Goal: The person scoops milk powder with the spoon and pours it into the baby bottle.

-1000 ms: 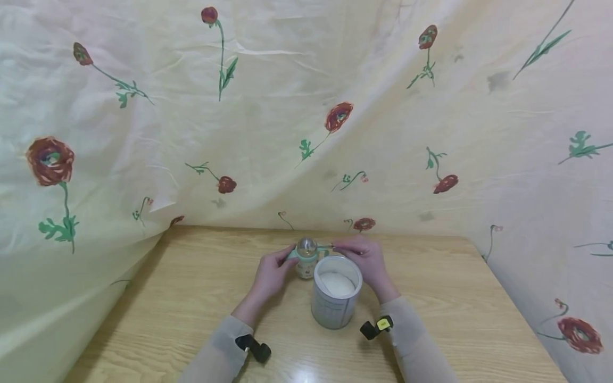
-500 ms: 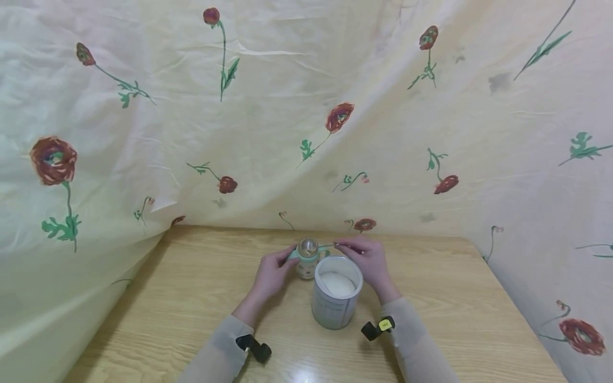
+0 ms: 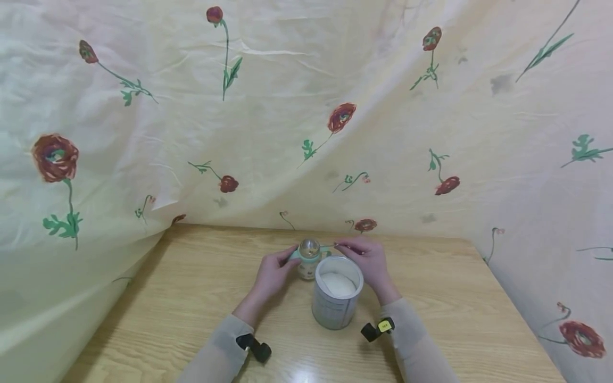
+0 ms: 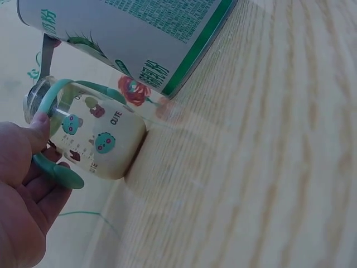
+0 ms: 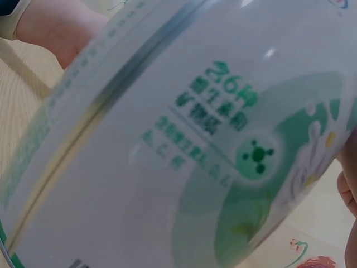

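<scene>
A clear baby bottle (image 4: 95, 131) with mint-green handles and cartoon prints stands on the table, whitish contents (image 4: 131, 142) at its bottom. My left hand (image 3: 273, 274) grips one handle, thumb on top and fingers curled beneath. On the far side of a large can, my right hand (image 3: 367, 260) pinches the end of a thin metal spoon (image 4: 48, 58). That spoon reaches across to the bottle's mouth, and its bowl is hidden. The can (image 3: 333, 308), white with green print, stands uncovered just in front and to the right of the bottle, with white powder (image 3: 338, 284) inside.
The wooden table (image 3: 201, 298) runs back to a cream cloth (image 3: 268, 138) with red flowers, which hangs behind and along the sides. The can stands between the right forearm and the bottle and fills most of the right wrist view.
The bottle's top has shifted very slightly to the right in the head view. Both hands keep their holds almost in place, and the can has not moved.
</scene>
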`<state>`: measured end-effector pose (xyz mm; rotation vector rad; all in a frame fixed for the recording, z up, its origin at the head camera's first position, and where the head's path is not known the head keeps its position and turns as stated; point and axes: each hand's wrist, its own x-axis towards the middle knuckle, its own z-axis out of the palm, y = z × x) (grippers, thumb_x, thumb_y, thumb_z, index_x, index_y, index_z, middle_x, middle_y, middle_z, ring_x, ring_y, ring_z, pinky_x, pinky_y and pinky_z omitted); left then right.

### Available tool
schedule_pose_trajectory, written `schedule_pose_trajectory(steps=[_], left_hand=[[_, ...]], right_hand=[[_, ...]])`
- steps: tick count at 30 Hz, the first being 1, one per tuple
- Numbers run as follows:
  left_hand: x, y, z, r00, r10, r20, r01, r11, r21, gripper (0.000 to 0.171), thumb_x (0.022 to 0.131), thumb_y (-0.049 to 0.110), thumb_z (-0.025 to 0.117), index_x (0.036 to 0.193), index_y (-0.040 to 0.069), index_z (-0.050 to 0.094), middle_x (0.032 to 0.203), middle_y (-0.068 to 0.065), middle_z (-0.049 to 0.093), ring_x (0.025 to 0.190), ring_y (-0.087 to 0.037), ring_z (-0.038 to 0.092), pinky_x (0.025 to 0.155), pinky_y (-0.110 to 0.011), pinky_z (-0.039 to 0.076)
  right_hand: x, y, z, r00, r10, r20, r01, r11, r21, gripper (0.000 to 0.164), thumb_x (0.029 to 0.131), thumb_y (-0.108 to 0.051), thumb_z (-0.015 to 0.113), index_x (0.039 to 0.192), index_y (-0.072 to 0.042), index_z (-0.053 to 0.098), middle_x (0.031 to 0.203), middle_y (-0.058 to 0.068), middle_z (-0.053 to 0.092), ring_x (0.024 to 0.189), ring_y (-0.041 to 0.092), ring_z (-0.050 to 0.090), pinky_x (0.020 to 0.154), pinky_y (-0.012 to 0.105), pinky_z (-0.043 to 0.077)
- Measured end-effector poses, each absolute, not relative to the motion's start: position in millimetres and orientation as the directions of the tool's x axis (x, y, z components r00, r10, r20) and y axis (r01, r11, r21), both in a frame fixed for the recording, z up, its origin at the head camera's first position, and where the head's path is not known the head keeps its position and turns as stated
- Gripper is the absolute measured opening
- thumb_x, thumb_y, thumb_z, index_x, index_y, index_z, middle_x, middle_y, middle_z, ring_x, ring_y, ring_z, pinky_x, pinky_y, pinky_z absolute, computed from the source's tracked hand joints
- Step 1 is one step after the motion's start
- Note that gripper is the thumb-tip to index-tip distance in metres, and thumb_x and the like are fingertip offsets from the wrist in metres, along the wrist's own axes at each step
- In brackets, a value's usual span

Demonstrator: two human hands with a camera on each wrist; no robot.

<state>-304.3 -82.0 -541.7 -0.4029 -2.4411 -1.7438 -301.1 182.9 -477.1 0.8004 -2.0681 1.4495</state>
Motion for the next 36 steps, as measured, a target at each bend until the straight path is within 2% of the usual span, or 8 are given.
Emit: schedule_pose_trajectory(steps=[12,15,18,21,25,32,36], left_hand=[[-303.7,-82.7,-541.1,-0.967,0.152,0.206,0.246,0.322,0.914,0.05,0.106,0.026,0.07,0.15,0.006,0.06,0.151,-0.006,0.061,0.138,-0.027,0.06,0.114,-0.043,0.05],[-302.8,-82.2,-540.5,-0.968,0.148,0.201,0.24,0.332,0.912,0.05,0.106,0.026,0.07,0.151,0.006,0.059,0.152,-0.006,0.061,0.138,-0.027,0.06,0.115,-0.043,0.049],[-301.9,-81.4,-539.6,-0.969,0.145,0.202,0.24,0.334,0.911,0.05,0.106,0.026,0.07,0.151,0.006,0.06,0.152,-0.006,0.061,0.139,-0.027,0.059,0.115,-0.044,0.049],[-301.6,-80.8,-538.7,-0.97,0.142,0.199,0.236,0.331,0.913,0.05,0.106,0.027,0.07,0.151,0.006,0.06,0.152,-0.006,0.061,0.139,-0.027,0.06,0.115,-0.044,0.049],[-301.8,-80.4,-537.6,-0.969,0.141,0.203,0.239,0.326,0.915,0.051,0.105,0.027,0.07,0.15,0.006,0.06,0.151,-0.007,0.061,0.138,-0.028,0.06,0.115,-0.045,0.049],[-301.2,-80.5,-537.8,-0.968,0.138,0.208,0.243,0.324,0.914,0.05,0.106,0.025,0.07,0.15,0.005,0.06,0.15,-0.008,0.062,0.138,-0.028,0.06,0.115,-0.044,0.049],[-300.4,-80.3,-537.7,-0.971,0.134,0.2,0.234,0.325,0.916,0.05,0.106,0.026,0.07,0.15,0.005,0.06,0.15,-0.008,0.062,0.138,-0.028,0.06,0.116,-0.044,0.049]], right_hand=[[-298.2,181.0,-472.7,-0.721,-0.189,0.667,-0.692,0.252,-0.676,0.013,0.089,0.014,0.076,0.099,0.006,0.079,0.094,0.019,0.079,0.079,0.006,0.069,0.066,0.014,0.054],[-297.8,180.7,-471.9,-0.734,-0.19,0.652,-0.678,0.268,-0.685,0.013,0.089,0.013,0.077,0.099,0.005,0.08,0.094,0.017,0.08,0.078,0.006,0.068,0.065,0.013,0.052],[-305.3,183.7,-481.3,-0.767,-0.176,0.617,-0.639,0.294,-0.711,0.012,0.091,0.011,0.076,0.101,0.004,0.08,0.096,0.017,0.08,0.076,0.011,0.069,0.064,0.014,0.052],[-314.6,187.9,-492.3,-0.833,-0.12,0.541,-0.55,0.292,-0.782,0.011,0.094,0.005,0.077,0.104,0.003,0.081,0.1,0.017,0.08,0.079,0.013,0.071,0.068,0.015,0.055],[-316.2,190.6,-492.9,-0.905,-0.049,0.422,-0.42,0.246,-0.873,0.015,0.097,-0.008,0.08,0.111,-0.001,0.08,0.105,0.014,0.08,0.086,0.009,0.072,0.076,0.018,0.059],[-312.4,191.2,-485.8,-0.93,-0.02,0.366,-0.363,0.187,-0.913,0.023,0.098,-0.018,0.081,0.114,-0.002,0.079,0.107,0.01,0.081,0.093,0.015,0.075,0.084,0.025,0.062],[-310.0,192.8,-481.3,-0.947,0.033,0.319,-0.311,0.149,-0.939,0.029,0.098,-0.023,0.081,0.117,-0.001,0.078,0.107,0.004,0.081,0.099,0.015,0.075,0.089,0.024,0.061]])
